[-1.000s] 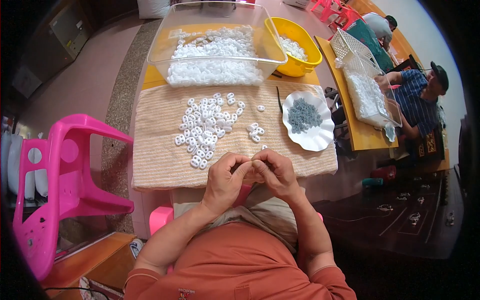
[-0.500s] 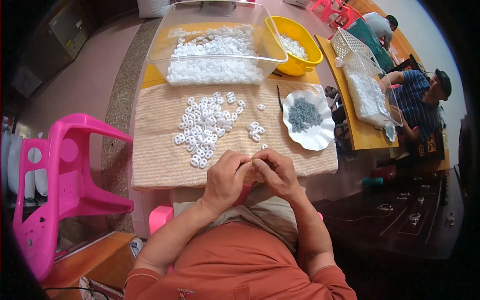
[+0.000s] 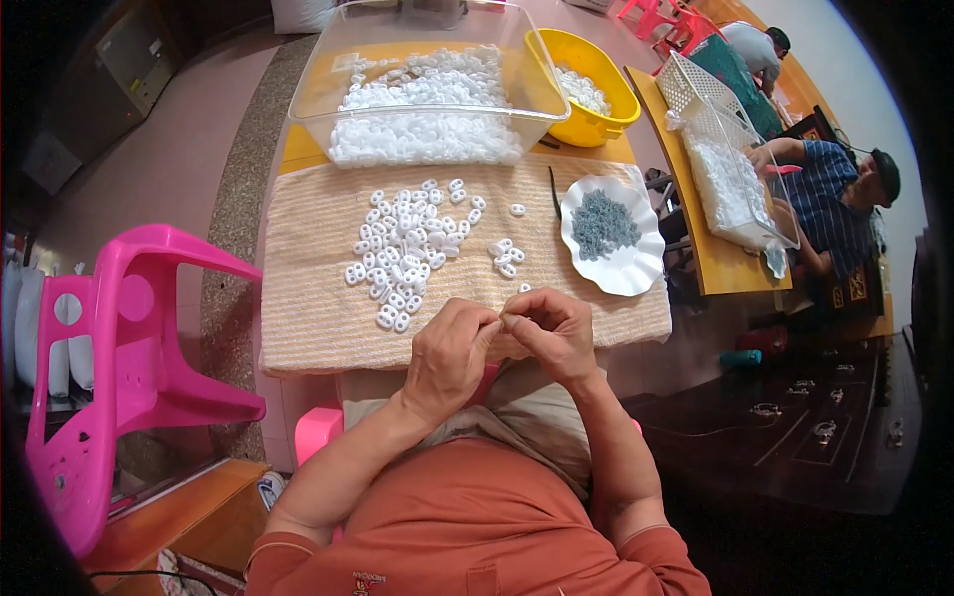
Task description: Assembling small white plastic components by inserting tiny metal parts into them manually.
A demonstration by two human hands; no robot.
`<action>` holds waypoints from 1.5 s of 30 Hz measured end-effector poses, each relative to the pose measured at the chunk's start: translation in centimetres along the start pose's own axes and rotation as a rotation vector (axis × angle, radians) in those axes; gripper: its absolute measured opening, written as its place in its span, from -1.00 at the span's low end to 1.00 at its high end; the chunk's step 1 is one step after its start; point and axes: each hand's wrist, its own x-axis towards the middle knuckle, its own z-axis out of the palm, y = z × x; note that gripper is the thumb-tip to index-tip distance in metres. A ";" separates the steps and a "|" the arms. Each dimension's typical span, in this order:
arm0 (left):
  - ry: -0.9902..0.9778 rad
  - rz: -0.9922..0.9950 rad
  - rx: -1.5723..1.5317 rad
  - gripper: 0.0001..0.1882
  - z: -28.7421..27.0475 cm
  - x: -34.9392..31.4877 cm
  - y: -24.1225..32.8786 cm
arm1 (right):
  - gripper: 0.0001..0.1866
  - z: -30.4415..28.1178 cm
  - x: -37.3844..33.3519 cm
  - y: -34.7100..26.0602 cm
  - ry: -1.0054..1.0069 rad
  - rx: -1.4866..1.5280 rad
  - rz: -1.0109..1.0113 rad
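Yellow-brown wood makes the top of the desk (image 3: pixel 606 156), and a tan cloth (image 3: pixel 308 258) with pale stripes covers the near part of it. At the far end sits a big clear bin (image 3: pixel 552 118) with lots of small white pieces inside. Right beside it is a yellow tub (image 3: pixel 614 99), which has white pieces too. On the cloth, just past the left hand, lies a loose heap of white pieces (image 3: pixel 407 238), each one with two holes. A white plate (image 3: pixel 626 278) with a wavy edge is over to the right. The left hand (image 3: pixel 447 353) is curled up, its thumb and pointing finger pinched narrow. The right hand (image 3: pixel 556 343) is pinched the same way, and their fingertips meet at the cloth's near edge. I cannot tell what tiny thing, if any, they hold. Small grey bits (image 3: pixel 604 226) are piled on the plate. A little bunch of white pieces (image 3: pixel 506 258) sits between heap and plate, with one lone white piece (image 3: pixel 518 210) just beyond.
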 end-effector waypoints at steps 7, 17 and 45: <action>0.024 -0.011 0.015 -0.91 0.1 0.0 0.0 | -0.87 0.4 -0.1 0.0 0.026 -0.061 -0.049; 0.013 -0.080 -0.064 -0.91 -0.1 0.1 0.2 | -0.85 0.5 -0.1 0.1 0.025 0.064 -0.049; -0.034 -0.067 -0.211 -0.81 -0.1 0.2 0.3 | -0.78 -0.7 0.6 -0.2 -0.101 0.460 0.232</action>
